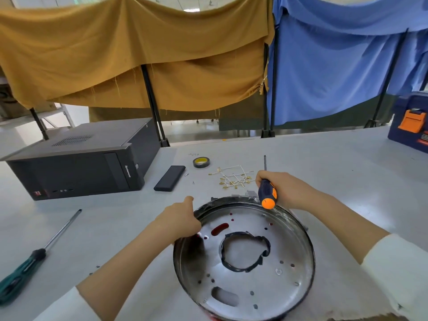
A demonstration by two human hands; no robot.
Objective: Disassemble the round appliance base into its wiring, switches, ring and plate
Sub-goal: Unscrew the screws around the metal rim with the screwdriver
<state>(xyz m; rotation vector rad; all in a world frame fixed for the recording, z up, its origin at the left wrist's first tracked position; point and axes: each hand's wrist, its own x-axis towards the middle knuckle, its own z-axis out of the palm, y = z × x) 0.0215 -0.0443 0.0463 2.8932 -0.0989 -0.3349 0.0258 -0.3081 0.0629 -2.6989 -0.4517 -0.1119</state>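
The round appliance base [245,274] lies on the table before me, a shiny metal plate with a dark rim, several small holes and a black-edged opening in its middle. My left hand [183,218] grips the rim at its upper left. My right hand [281,188] holds a screwdriver [266,193] with a dark blue and orange handle just beyond the far rim, its shaft pointing away from me. A loose bundle of white wiring with brass terminals [234,178] lies on the table behind the base. A small metal part [251,194] sits by the far rim.
A black desktop computer case [81,163] lies at the left. A black flat box [170,178] and a tape roll [201,162] sit mid-table. A green-handled screwdriver [34,258] lies at the near left. A blue and orange tool case [410,126] stands far right.
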